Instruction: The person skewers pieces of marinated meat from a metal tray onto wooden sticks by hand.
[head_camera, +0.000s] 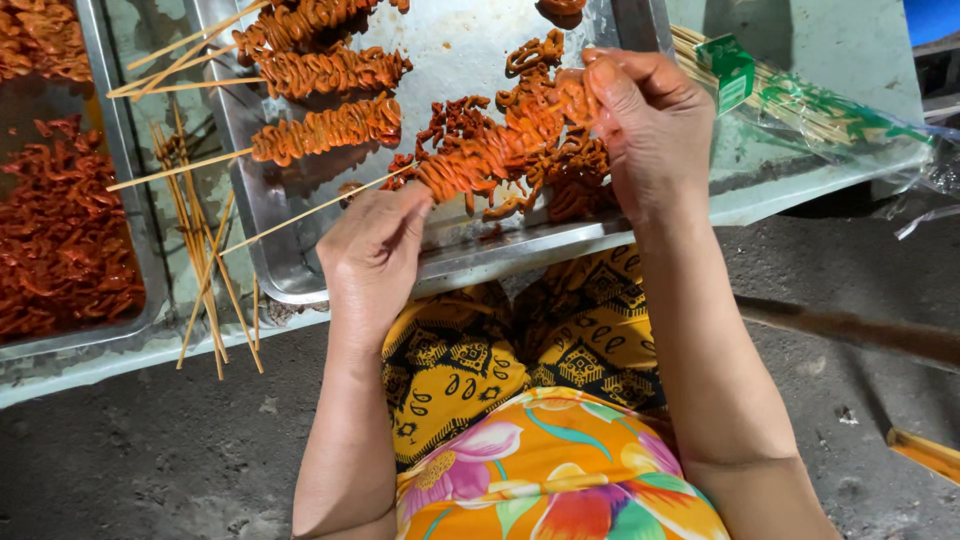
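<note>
Finished skewers (325, 75) lie on the tray (275, 215), loose meat pieces (545, 165) to their right; bare sticks (205, 265) rest left of it, the packet of sticks (790, 100) right.

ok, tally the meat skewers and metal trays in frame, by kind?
Finished orange-red meat skewers lying on the middle steel tray: 3, lowest at
Skewer being threaded, in both hands: 1
Steel trays: 2, second at left
Total: 6

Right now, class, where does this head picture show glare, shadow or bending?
Head view: pale glare on the metal tray; the left hand and right hand holding the skewer of orange meat are sharp and evenly lit; shadow darkens the ground; the table edge bends slightly.
</note>
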